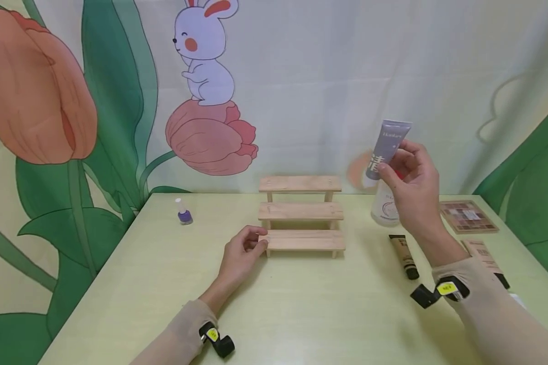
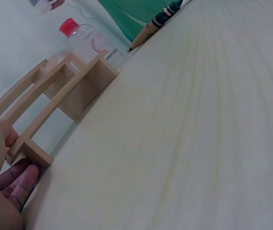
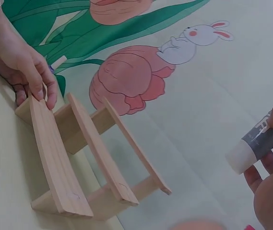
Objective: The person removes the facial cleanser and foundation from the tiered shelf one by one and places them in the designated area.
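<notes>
My left hand [image 1: 242,255] grips the left end of the lowest step of a three-tier wooden stand [image 1: 306,240]. In the left wrist view its fingertips curl under that step's end [image 2: 36,152]. Up in the air on the right, my right hand [image 1: 415,182] pinches a grey-purple squeeze tube [image 1: 389,147] between thumb and fingers. The tube has pale lettering and a white cap [image 3: 241,156], which points down. Behind the right hand stands a clear bottle [image 1: 384,205], partly hidden; its red cap [image 2: 69,27] shows in the left wrist view.
A purple nail polish bottle [image 1: 184,213] stands at the back left. On the right lie a gold tube with a black cap [image 1: 404,256], a palette [image 1: 469,216] and a beige tube [image 1: 484,256] partly behind the right forearm. A printed curtain [image 1: 301,91] hangs behind the table.
</notes>
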The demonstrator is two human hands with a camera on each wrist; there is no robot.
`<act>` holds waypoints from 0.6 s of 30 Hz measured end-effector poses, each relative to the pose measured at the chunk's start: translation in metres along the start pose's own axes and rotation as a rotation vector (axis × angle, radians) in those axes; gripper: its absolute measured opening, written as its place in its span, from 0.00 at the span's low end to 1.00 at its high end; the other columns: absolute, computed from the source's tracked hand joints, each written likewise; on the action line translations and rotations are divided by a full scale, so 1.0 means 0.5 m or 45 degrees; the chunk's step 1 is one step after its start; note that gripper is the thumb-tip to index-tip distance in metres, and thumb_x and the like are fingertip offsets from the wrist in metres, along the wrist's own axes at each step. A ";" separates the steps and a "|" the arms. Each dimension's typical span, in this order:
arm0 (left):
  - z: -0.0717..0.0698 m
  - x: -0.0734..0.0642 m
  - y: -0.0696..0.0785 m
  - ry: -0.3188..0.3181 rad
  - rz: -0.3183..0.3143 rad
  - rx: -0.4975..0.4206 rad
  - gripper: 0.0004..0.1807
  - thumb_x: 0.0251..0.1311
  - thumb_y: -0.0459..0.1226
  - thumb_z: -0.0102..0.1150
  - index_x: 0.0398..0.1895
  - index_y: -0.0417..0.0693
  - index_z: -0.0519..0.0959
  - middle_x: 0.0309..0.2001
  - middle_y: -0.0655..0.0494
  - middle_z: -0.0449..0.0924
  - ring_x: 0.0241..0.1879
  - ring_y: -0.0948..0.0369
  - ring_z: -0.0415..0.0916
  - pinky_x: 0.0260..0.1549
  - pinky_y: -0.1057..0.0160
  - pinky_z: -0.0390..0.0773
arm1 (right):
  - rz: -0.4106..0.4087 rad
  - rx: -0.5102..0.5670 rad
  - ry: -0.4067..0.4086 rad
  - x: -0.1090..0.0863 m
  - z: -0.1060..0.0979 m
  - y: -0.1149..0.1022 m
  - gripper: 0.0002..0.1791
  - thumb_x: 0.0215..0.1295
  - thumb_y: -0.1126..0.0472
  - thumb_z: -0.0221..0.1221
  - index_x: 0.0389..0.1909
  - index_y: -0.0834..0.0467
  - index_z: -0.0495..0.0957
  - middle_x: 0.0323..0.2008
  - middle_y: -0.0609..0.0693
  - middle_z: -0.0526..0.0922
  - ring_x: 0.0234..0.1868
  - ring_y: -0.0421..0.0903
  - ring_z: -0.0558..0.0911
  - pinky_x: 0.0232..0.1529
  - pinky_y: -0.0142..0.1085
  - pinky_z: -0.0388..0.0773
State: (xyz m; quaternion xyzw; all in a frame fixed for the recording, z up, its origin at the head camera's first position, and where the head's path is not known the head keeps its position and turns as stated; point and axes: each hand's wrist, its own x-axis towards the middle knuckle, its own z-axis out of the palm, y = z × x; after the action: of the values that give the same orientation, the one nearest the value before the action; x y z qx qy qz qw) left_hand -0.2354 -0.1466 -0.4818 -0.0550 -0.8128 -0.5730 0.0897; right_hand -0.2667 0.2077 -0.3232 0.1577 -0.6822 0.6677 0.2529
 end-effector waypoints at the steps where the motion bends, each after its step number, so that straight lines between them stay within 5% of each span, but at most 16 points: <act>1: -0.001 0.000 0.000 0.001 -0.003 0.003 0.11 0.75 0.35 0.69 0.56 0.55 0.87 0.45 0.53 0.87 0.43 0.58 0.83 0.43 0.66 0.82 | 0.006 0.010 0.013 -0.003 -0.008 -0.003 0.25 0.78 0.69 0.66 0.71 0.52 0.78 0.55 0.51 0.84 0.53 0.47 0.82 0.56 0.29 0.80; 6: -0.002 0.002 -0.002 0.005 -0.010 0.007 0.11 0.75 0.36 0.69 0.56 0.56 0.87 0.45 0.54 0.87 0.43 0.57 0.83 0.43 0.65 0.81 | 0.038 0.144 0.062 -0.020 -0.044 -0.014 0.26 0.76 0.74 0.65 0.71 0.55 0.78 0.55 0.52 0.83 0.54 0.47 0.81 0.57 0.30 0.79; 18: 0.001 -0.001 0.004 0.002 -0.020 0.022 0.10 0.76 0.36 0.69 0.56 0.55 0.87 0.46 0.53 0.87 0.44 0.57 0.83 0.44 0.64 0.82 | 0.096 0.118 0.109 -0.101 -0.140 -0.027 0.30 0.74 0.78 0.65 0.73 0.58 0.76 0.57 0.52 0.81 0.57 0.47 0.81 0.58 0.23 0.82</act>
State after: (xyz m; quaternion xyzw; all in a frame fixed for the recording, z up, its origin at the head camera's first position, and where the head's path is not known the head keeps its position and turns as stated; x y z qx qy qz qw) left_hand -0.2346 -0.1453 -0.4804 -0.0473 -0.8180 -0.5667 0.0865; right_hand -0.2083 0.2699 -0.3414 0.1145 -0.6446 0.7137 0.2490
